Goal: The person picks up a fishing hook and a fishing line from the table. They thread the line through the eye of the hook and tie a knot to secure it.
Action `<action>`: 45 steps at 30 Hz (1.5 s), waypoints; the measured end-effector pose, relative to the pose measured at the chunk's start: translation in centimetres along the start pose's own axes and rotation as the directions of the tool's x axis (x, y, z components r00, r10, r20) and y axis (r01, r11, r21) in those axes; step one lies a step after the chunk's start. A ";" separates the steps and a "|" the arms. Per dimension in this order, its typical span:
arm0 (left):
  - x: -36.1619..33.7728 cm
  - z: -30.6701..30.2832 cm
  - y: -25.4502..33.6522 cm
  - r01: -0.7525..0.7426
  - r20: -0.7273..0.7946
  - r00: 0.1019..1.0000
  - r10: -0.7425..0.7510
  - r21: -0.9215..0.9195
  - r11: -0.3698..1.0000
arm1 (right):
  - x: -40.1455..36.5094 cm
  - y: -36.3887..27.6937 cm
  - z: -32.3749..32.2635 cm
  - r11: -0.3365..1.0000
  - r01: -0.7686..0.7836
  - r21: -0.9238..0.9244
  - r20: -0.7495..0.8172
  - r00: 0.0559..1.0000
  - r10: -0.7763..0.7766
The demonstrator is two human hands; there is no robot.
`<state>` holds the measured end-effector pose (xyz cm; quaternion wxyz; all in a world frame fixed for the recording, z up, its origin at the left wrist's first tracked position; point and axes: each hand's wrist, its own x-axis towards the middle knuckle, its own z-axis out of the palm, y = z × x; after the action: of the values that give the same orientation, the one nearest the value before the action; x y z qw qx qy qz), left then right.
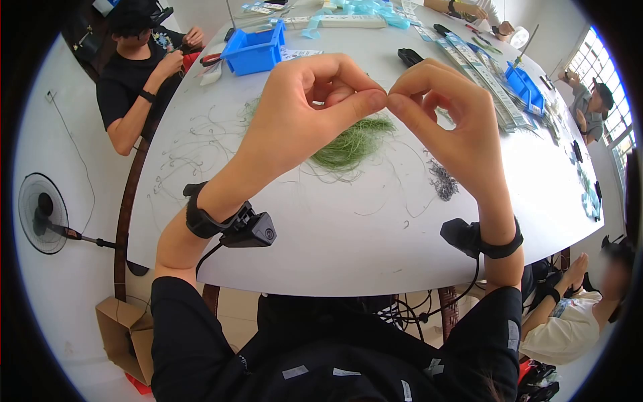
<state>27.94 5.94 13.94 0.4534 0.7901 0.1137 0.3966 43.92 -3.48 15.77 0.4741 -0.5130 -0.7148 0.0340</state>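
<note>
My left hand (301,110) and my right hand (459,124) are raised above the table, and their pinched fingertips meet in the middle. Thumb and forefinger are pressed together on each hand. Whatever lies between them is too small to make out. Below and behind the hands is a tangled bundle of thin green line (348,151), partly covered by my left hand. A small heap of dark hooks (442,182) lies under my right hand. To the left, loose thin strands with small hooked ends (181,157) are scattered on the white table (321,248).
A blue bin (253,50) stands at the back left beside red-handled scissors (210,60). Long packages (479,74) and another blue bin (524,87) are at the back right. Black cameras (249,230) are strapped to my wrists. Several people sit around the table.
</note>
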 end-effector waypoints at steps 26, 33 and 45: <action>0.8 -1.9 0.5 -0.174 -0.251 0.949 0.191 0.089 0.981 | 0.9 -0.1 -6.5 -0.146 0.007 0.989 -0.006 1.000 0.003; 0.3 -0.8 1.0 -0.268 -0.238 0.928 0.286 0.106 0.958 | 0.2 0.3 -5.7 0.353 0.024 0.935 -0.013 0.999 -0.035; -0.7 -1.1 3.1 -0.563 0.118 0.824 0.555 0.288 0.775 | -0.9 -3.5 -2.5 0.891 -0.201 0.406 0.117 0.979 0.168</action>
<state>26.13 4.47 16.37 0.1867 0.8544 -0.0709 0.4796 43.27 -6.88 18.39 0.5386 -0.4641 -0.6571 0.2504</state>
